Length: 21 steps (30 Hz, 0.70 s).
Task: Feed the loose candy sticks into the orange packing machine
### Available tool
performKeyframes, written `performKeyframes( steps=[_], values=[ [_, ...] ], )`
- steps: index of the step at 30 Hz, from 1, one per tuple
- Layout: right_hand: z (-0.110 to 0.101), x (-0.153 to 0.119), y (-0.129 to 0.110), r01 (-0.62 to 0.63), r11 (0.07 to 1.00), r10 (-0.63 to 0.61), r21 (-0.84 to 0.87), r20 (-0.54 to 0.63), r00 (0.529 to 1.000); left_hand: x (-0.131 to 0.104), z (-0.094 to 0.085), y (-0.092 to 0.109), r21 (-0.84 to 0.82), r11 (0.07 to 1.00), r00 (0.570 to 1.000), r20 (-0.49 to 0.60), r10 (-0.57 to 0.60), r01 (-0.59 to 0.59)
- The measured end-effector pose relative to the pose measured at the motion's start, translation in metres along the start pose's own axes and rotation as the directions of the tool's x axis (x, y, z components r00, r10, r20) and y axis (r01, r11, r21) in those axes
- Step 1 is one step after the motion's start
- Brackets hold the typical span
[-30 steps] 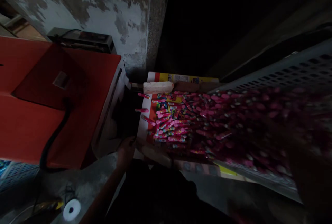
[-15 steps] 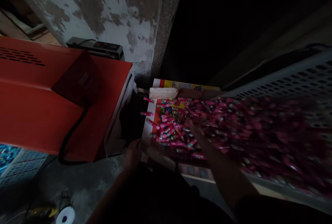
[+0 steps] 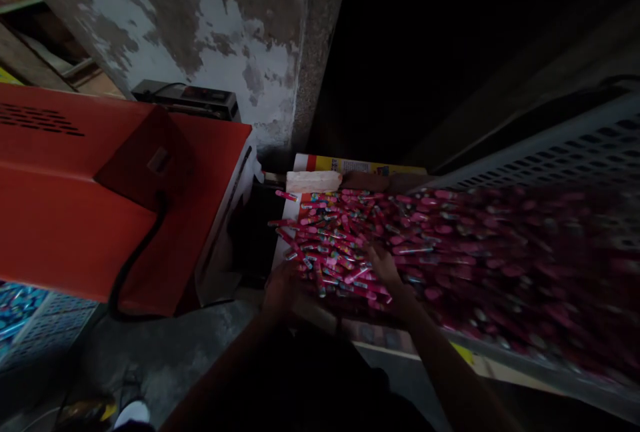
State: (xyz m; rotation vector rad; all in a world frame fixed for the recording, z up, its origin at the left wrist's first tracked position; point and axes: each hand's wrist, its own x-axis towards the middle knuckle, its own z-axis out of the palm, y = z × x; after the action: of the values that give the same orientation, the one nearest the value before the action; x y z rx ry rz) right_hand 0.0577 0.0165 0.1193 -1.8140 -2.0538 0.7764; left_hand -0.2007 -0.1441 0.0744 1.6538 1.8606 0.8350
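Tubes [image 3: 415,249] shifted toward nine o'clock on board [image 3: 291,209]; bulk at three. Left hand [image 3: 279,285] at seven, right hand [image 3: 383,263] at four among tubes, well apart; whether gripping, cannot tell. Advise low, gentle sweeps; edge spill possible.

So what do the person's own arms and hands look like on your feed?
The left hand and right hand look ungloved. The left forearm and right forearm are bare and slim, with no visible markings. The clothing between them is dark; dim light hides finer detail.
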Motion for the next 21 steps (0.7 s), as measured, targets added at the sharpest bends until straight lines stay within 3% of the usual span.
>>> performKeyframes(
  steps=[3,6,8,10,12,15,18,21],
  values=[
    [0.002,-0.044,0.012,-0.058,0.997,0.057,0.043,0.033,0.998,0.046,0.040,0.018,0.093,0.995,0.999,0.043,0.032,-0.035],
    [0.012,-0.088,0.018,-0.094,0.987,0.078,0.132,0.116,0.990,0.088,0.081,0.035,0.259,0.955,0.981,0.158,0.109,-0.147],
    [0.017,-0.111,0.023,-0.143,0.973,0.111,0.183,0.177,0.978,0.107,0.101,0.039,0.352,0.928,0.982,0.176,0.066,-0.125],
    [0.017,-0.128,0.029,-0.214,0.961,0.177,0.175,0.205,0.963,0.118,0.110,0.033,0.420,0.905,0.988,0.157,0.000,-0.066],
    [0.013,-0.137,0.035,-0.293,0.949,0.264,0.121,0.207,0.942,0.122,0.104,0.018,0.466,0.882,0.986,0.168,-0.011,-0.070],
    [0.006,-0.141,0.041,-0.370,0.927,0.351,0.060,0.207,0.913,0.119,0.074,-0.016,0.497,0.861,0.980,0.197,0.007,-0.106],
    [0.006,-0.132,0.044,-0.307,0.940,0.270,0.149,0.224,0.936,0.111,0.037,-0.047,0.480,0.858,0.967,0.245,0.069,-0.183],
    [0.016,-0.103,0.036,-0.244,0.945,0.194,0.218,0.227,0.954,0.112,0.023,-0.056,0.449,0.869,0.970,0.207,0.127,-0.210]
  ],
)
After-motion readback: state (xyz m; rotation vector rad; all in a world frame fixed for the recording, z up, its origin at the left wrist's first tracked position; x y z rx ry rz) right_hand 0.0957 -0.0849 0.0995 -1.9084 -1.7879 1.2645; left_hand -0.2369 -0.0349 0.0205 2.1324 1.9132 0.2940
